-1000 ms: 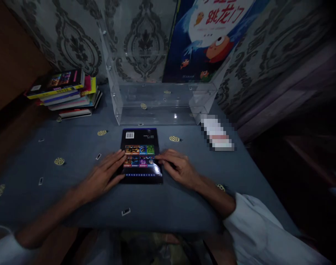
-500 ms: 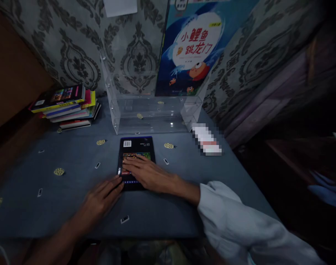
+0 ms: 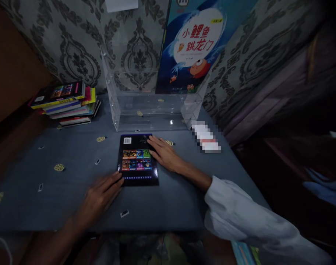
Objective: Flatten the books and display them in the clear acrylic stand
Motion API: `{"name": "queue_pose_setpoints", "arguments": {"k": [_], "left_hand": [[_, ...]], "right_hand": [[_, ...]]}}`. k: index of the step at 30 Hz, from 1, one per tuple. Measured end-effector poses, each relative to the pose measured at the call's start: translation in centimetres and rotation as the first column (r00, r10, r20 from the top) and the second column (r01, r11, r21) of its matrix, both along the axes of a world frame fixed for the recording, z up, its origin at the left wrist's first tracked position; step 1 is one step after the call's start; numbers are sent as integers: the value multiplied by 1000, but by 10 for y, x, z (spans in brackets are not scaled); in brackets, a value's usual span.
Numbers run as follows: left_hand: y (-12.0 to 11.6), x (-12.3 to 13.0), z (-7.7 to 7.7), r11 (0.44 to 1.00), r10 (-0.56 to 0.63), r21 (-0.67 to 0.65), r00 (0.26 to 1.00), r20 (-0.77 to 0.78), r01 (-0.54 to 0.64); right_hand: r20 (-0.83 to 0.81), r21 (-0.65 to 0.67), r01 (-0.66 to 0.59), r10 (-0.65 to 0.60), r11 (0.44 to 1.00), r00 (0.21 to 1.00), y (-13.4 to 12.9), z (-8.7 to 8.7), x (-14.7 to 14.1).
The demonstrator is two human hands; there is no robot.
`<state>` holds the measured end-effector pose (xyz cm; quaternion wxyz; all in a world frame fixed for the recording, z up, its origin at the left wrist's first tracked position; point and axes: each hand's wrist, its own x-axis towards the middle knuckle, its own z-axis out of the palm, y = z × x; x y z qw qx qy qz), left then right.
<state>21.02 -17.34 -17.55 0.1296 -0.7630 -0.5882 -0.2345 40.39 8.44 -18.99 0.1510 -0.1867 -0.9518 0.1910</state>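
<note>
A dark book [image 3: 138, 158] lies flat on the cloth-covered table, with a barcode at its upper left and two rows of small coloured pictures on its cover. My left hand [image 3: 100, 197] rests at the book's lower left edge, fingers stretched out and fingertips touching that edge. Along the upper right edge lies my right hand [image 3: 165, 154], open and flat, its fingertips on the cover. Neither hand grips anything.
Behind the book stands a transparent tiered rack [image 3: 154, 123] holding a blue picture book [image 3: 191, 48]. A stack of books [image 3: 67, 101] sits at the back left. A blurred-out white item [image 3: 206, 136] lies on the table [image 3: 82, 147] to the right.
My right hand has slid from the middle of the cover to its upper right edge, uncovering the pictures. My left hand stays at the lower left edge.
</note>
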Motion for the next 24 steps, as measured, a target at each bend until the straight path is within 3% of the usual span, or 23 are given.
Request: {"name": "queue_pose_setpoints", "arguments": {"k": [9,17,24], "left_hand": [[-1,3,-1,1000,21,0,1000,4,-21],[1,7,-3,995,23,-96,999,-36,-26],[-33,29,7,991,-55,-123,996,-74,45]], "right_hand": [[12,50,-100,99,994,995,-74,2,58],[40,56,-152,149,987,988,-102,8,78],[41,51,-181,179,982,983,-135,10,111]]}}
